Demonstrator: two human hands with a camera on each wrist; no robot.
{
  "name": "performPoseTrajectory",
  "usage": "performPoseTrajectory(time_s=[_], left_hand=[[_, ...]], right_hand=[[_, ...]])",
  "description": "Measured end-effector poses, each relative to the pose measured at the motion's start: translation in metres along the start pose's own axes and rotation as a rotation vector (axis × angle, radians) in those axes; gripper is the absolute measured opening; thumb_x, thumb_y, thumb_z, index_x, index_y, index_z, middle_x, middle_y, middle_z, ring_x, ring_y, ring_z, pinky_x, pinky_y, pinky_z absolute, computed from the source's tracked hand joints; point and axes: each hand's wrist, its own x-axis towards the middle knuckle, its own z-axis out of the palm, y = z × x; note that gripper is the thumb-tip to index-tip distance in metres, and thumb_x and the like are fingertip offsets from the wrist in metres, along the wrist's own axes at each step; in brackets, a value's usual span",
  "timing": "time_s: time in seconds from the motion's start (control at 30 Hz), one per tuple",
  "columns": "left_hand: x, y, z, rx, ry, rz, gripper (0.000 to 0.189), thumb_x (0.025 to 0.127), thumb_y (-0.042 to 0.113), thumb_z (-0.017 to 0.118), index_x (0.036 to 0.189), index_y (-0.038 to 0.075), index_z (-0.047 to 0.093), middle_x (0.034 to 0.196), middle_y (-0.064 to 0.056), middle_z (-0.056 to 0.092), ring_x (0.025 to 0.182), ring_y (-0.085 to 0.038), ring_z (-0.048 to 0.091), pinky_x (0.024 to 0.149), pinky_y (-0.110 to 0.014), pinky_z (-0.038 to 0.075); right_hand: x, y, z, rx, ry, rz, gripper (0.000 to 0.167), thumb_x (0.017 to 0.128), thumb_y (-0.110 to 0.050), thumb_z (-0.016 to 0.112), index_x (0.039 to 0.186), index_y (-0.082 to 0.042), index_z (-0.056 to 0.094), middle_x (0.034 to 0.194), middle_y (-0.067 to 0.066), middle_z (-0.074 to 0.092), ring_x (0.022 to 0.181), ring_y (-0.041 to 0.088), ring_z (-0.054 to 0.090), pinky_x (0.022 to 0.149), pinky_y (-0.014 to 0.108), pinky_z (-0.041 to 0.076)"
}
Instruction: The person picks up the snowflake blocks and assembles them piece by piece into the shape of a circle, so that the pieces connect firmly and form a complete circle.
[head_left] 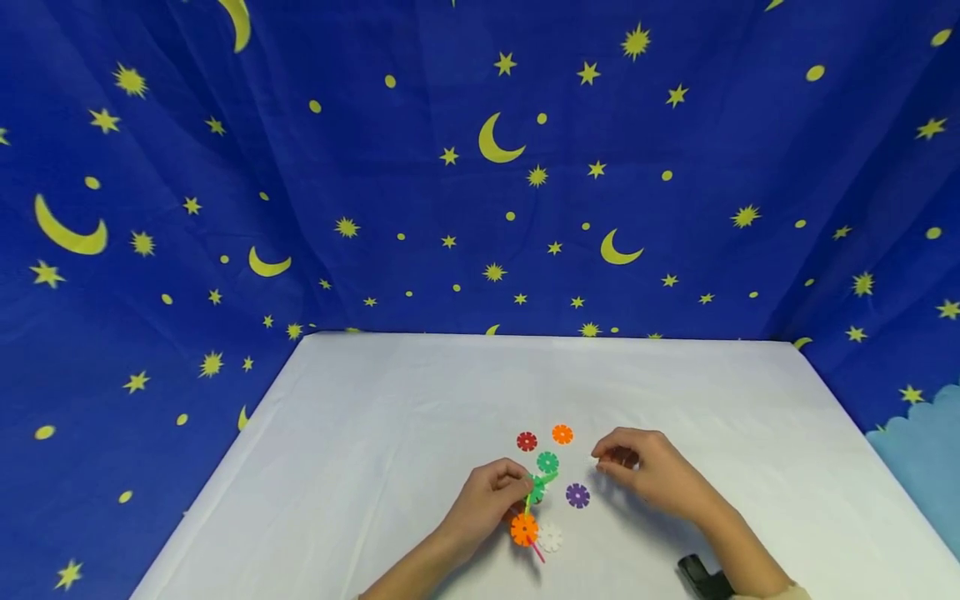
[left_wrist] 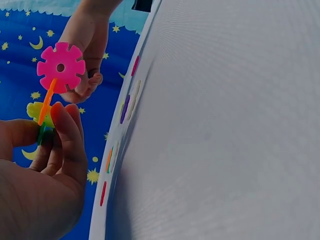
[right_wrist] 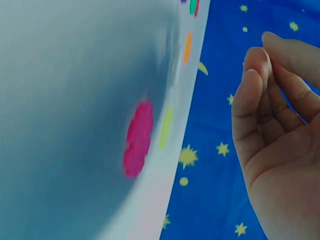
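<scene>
My left hand [head_left: 491, 500] pinches a linked chain of notched plastic discs by a green disc [head_left: 537, 488] between thumb and fingers. In the left wrist view the chain also holds a yellow disc [left_wrist: 36, 112], an orange disc [left_wrist: 46, 102] seen edge-on and a pink disc [left_wrist: 61, 68] at the end. Loosely curled, my right hand [head_left: 652, 471] hovers over the table, with no disc showing in its fingers in the right wrist view [right_wrist: 280, 130]. Below it lie a loose pink disc [right_wrist: 138, 140] and a yellow-green disc [right_wrist: 166, 128], both hidden in the head view.
Loose discs lie on the white table [head_left: 390, 400]: red [head_left: 527, 442], orange [head_left: 562, 434], green [head_left: 547, 462], purple [head_left: 577, 496] and white [head_left: 551, 537]. A black object [head_left: 703, 577] sits by the right forearm. Blue star-patterned cloth [head_left: 420, 192] encloses the table's back and sides.
</scene>
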Motion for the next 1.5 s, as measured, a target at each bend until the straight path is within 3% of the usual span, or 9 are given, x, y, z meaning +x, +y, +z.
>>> performPoseTrajectory(time_s=[0.23,0.73,0.93,1.1,1.5], left_hand=[[0.001,0.000,0.001,-0.005,0.007,-0.008,0.018,0.091,0.019,0.065,0.094,0.001,0.064,0.076,-0.011,0.065,0.063,-0.017,0.052,0.056,-0.023,0.046],[0.002,-0.001,0.001,-0.006,0.015,-0.009,0.018,0.092,0.018,0.065,0.095,0.001,0.063,0.075,-0.006,0.064,0.064,-0.014,0.052,0.057,-0.023,0.045],[0.003,-0.001,0.001,-0.009,0.012,-0.001,0.018,0.092,0.018,0.064,0.095,0.001,0.063,0.074,-0.005,0.063,0.064,-0.014,0.052,0.058,-0.024,0.046],[0.003,-0.002,0.000,-0.005,0.013,-0.011,0.018,0.092,0.019,0.064,0.095,0.001,0.064,0.074,-0.005,0.063,0.064,-0.015,0.051,0.058,-0.024,0.046],[0.003,-0.004,0.000,-0.005,0.016,-0.017,0.017,0.092,0.018,0.064,0.096,0.001,0.063,0.075,-0.006,0.064,0.066,-0.015,0.052,0.060,-0.024,0.047]], right_hand=[[-0.004,0.017,-0.012,0.003,-0.030,0.057,0.012,0.088,-0.019,0.071,0.100,-0.015,0.070,0.086,-0.010,0.063,0.076,0.009,0.058,0.067,0.026,0.051],[-0.017,0.039,-0.035,0.028,-0.250,0.113,0.027,0.079,-0.019,0.079,0.102,-0.013,0.066,0.091,0.000,0.060,0.078,0.016,0.053,0.064,0.025,0.047],[-0.021,0.041,-0.040,-0.041,-0.345,0.157,0.030,0.076,-0.009,0.078,0.100,-0.020,0.066,0.093,-0.004,0.057,0.081,0.018,0.051,0.065,0.026,0.045],[-0.022,0.041,-0.041,-0.073,-0.350,0.169,0.032,0.074,-0.001,0.076,0.097,-0.020,0.064,0.090,-0.003,0.055,0.081,0.019,0.051,0.065,0.026,0.045],[-0.021,0.046,-0.041,0.028,-0.334,0.160,0.024,0.078,-0.006,0.076,0.093,-0.013,0.059,0.079,0.002,0.054,0.071,0.015,0.049,0.057,0.026,0.043]])
